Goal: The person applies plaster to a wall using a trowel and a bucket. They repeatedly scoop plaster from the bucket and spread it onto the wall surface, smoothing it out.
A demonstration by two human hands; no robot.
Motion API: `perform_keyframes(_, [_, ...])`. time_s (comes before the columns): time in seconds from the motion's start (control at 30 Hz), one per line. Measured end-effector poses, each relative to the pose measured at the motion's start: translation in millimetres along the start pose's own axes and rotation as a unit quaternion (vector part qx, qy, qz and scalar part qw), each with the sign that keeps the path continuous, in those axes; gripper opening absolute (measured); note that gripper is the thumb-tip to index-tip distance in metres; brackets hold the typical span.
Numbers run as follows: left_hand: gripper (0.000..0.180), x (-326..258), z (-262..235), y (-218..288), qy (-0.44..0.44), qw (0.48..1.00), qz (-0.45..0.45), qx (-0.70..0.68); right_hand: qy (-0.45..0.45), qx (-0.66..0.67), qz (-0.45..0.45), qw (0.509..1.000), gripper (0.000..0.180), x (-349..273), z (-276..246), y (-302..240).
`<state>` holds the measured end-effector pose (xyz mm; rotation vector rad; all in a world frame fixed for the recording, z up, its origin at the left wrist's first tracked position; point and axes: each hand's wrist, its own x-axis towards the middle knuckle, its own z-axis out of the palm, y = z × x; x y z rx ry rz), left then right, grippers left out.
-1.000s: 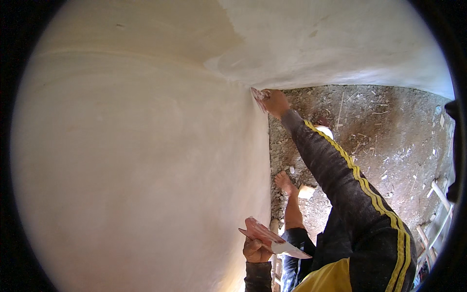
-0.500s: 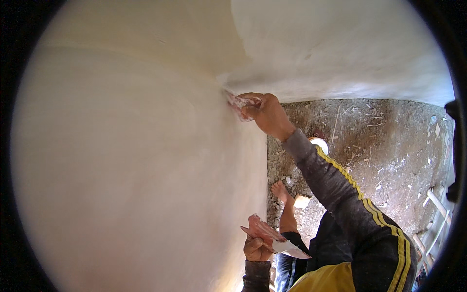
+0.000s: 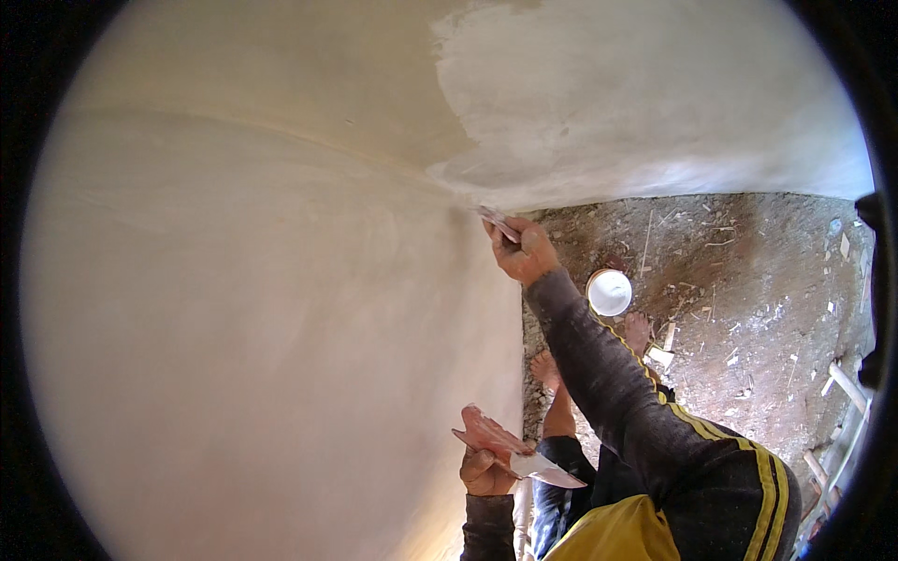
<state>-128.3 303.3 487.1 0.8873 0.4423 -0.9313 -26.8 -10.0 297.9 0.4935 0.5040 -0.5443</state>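
Observation:
My right hand (image 3: 526,252) reaches out with its fingers closed round a thin, smeared putty scraper (image 3: 500,226). The scraper's edge is at the inside corner where the left wall (image 3: 281,327) meets the far wall (image 3: 580,103); whether it touches is hard to tell. Lower down, close to my body, my left hand (image 3: 485,475) grips a flat reddish putty spreader (image 3: 494,436). White putty (image 3: 547,470) covers the spreader's right end. Part of the far wall has a fresh pale coat with a ragged edge against darker, tan plaster.
A round bucket of white putty (image 3: 610,293) stands on the dirt floor (image 3: 730,290) beside my right forearm. My bare feet (image 3: 544,369) are near the left wall's base. Scraps and chips litter the ground, and pale poles (image 3: 849,388) lean at the right edge.
My right hand and its scraper have come down and slightly right along the corner. The bucket, mostly hidden earlier, now shows fully. My left hand keeps its grip, shifted slightly left.

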Motion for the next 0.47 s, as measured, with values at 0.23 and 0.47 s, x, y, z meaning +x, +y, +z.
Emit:
perform_keyframes(0.23, [0.050, -1, 8, 0, 0.000, 1.000, 0.005, 0.018, -0.012, 0.153, 0.019, 0.988, 0.023, 29, 50, 36])
perform_keyframes(0.47, [0.056, 0, 10, 3, -0.008, 0.999, -0.002, 0.035, 0.026, 0.254, -0.041, 0.966, 0.028, 2, 79, 41])
